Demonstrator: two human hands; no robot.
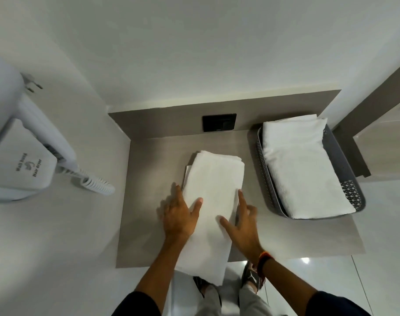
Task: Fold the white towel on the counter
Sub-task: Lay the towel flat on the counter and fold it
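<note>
A white towel (211,197) lies folded into a long narrow strip on the grey-brown counter (148,201), its near end hanging over the front edge. My left hand (179,215) rests flat at the towel's left edge, fingers spread, thumb on the cloth. On the right edge sits my right hand (242,221), fingers apart, thumb and forefinger touching the towel. Neither hand grips the cloth.
A grey perforated basket (344,172) holding a folded white towel (299,169) stands on the counter's right. A black wall socket (219,122) sits on the back panel. A wall-mounted white hair dryer (23,156) with coiled cord hangs on the left. My feet show below on the tiled floor.
</note>
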